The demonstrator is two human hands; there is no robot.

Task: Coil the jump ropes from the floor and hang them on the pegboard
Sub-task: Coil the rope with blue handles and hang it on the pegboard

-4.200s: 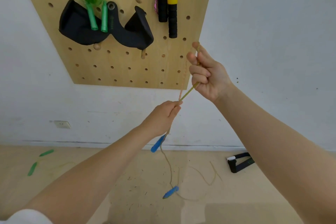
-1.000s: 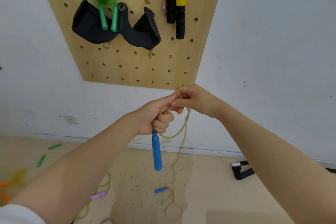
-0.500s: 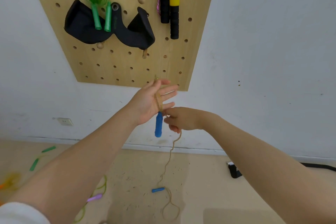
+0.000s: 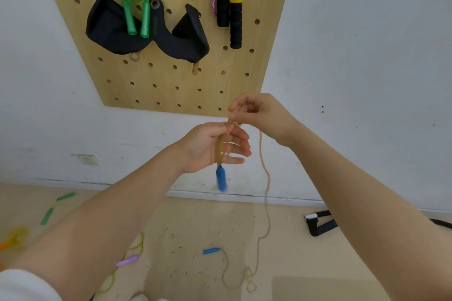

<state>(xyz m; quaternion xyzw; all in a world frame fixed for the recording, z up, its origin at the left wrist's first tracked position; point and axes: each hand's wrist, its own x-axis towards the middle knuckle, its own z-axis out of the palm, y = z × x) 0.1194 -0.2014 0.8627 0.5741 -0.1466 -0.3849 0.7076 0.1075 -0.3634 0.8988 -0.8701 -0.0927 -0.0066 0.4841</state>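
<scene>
Item: tan jump rope [image 4: 265, 178], thin cord, blue handles. My left hand [image 4: 215, 146] is lying open, fingers straight, with cord looping across its palm; one blue handle [image 4: 220, 178] is dangling blurred beneath. My right hand [image 4: 259, 112], just above, is pinching the cord. The second handle [image 4: 211, 250] is lying on the floor below.

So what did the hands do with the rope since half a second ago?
The right hand rose from beside the blue handle to above the left hand, pinching the tan rope and laying another wrap over it. The left hand stayed open; the other blue handle stayed on the floor.
</scene>
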